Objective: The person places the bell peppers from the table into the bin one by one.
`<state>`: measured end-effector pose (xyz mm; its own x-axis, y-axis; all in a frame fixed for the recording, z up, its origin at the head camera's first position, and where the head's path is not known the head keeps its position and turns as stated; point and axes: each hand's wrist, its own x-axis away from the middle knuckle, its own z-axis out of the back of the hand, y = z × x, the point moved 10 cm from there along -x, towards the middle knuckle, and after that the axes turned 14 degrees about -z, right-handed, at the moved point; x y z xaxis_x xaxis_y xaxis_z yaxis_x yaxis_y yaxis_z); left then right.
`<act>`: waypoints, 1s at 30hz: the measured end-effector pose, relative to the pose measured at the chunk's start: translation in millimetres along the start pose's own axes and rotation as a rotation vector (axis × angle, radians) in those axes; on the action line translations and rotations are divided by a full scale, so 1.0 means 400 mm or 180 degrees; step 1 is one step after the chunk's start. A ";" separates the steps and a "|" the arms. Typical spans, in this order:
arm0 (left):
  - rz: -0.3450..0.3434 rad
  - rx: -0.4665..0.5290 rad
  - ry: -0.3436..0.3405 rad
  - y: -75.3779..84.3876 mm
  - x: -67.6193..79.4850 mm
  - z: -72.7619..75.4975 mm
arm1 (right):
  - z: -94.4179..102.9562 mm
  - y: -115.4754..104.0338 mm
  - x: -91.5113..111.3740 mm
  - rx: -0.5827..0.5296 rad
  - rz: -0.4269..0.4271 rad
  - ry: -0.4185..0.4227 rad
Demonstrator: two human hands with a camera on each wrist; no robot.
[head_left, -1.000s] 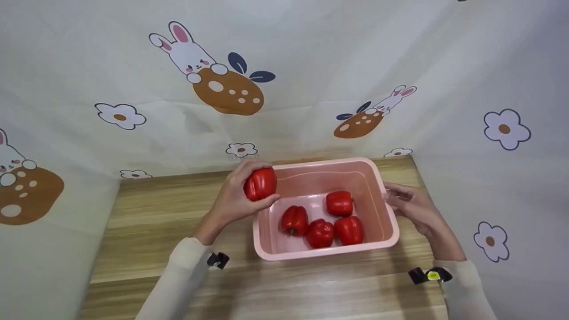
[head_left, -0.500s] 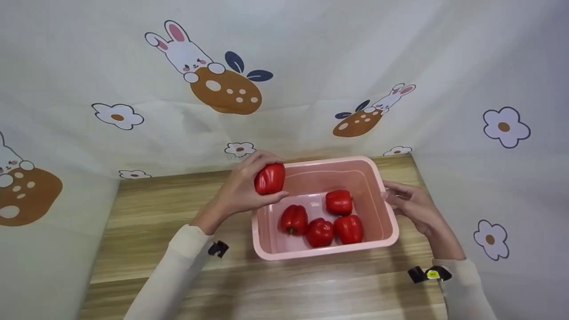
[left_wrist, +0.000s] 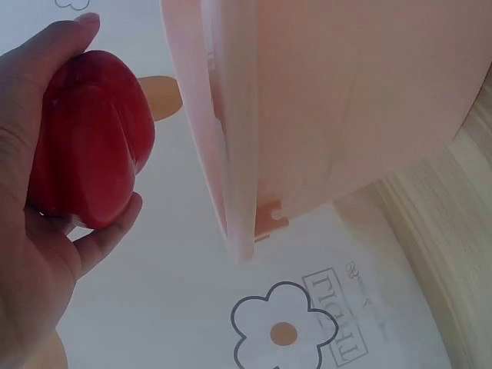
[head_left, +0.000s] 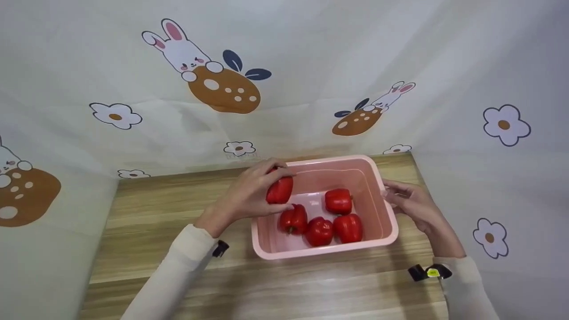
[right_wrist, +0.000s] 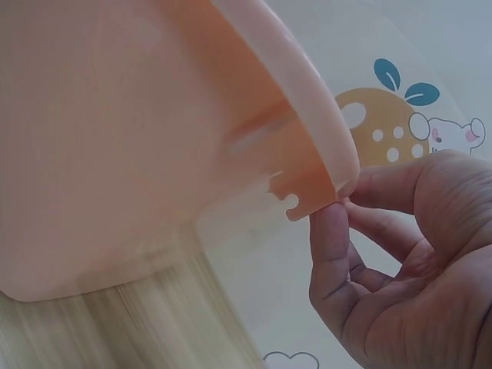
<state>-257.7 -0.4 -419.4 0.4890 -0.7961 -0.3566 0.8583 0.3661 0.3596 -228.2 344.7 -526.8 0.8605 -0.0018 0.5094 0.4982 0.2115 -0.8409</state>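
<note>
A red bell pepper (head_left: 280, 190) is gripped by my left hand (head_left: 246, 194), over the left end of a pink plastic basin (head_left: 326, 254). In the left wrist view the held pepper (left_wrist: 92, 142) rests against the palm, thumb and fingers curled round it, above the basin's rim (left_wrist: 238, 131). Several more red bell peppers lie on the basin floor, among them one at the left (head_left: 293, 220) just below the held one and one at the upper right (head_left: 338, 201). My right hand (head_left: 415, 206) pinches the basin's right rim between thumb and fingers, as the right wrist view shows (right_wrist: 346, 184).
The basin stands on a wood-grain tabletop (head_left: 160, 222), near its back edge. A pale cloth (head_left: 293, 53) printed with rabbits and flowers hangs behind the table and along both sides. Each sleeved wrist carries a black strap-on device (head_left: 220, 249).
My left hand has carried the bell pepper rightward from the basin's left rim to above its inside, turning somewhat palm-down. My right hand stays at the right rim, and the other peppers keep their places.
</note>
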 end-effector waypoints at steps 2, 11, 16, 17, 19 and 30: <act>0.0000 0.0023 -0.0011 0.000 -0.001 -0.002 | 0.000 0.000 0.000 -0.0019 -0.0003 -0.0014; -0.0215 0.0077 0.0442 0.011 0.007 0.028 | 0.006 0.002 0.005 -0.0091 0.0005 0.0000; -0.0242 0.0049 0.0774 0.005 0.040 0.068 | 0.001 0.000 0.000 -0.0086 0.0015 -0.0012; -0.0216 0.0045 0.0789 0.002 0.047 0.074 | 0.000 0.000 0.000 -0.0080 0.0019 -0.0004; -0.0176 0.0006 0.0799 -0.001 0.058 0.084 | -0.001 0.000 0.000 -0.0056 0.0031 0.0020; -0.0082 -0.0141 0.0979 -0.024 0.132 0.109 | 0.005 -0.003 0.005 -0.0101 -0.0042 0.0157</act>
<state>-246.9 -67.1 -403.9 0.4853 -0.6247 -0.6118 0.8737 0.3736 0.3116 -227.2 346.4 -524.5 0.8577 -0.0527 0.5115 0.5119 0.1801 -0.8399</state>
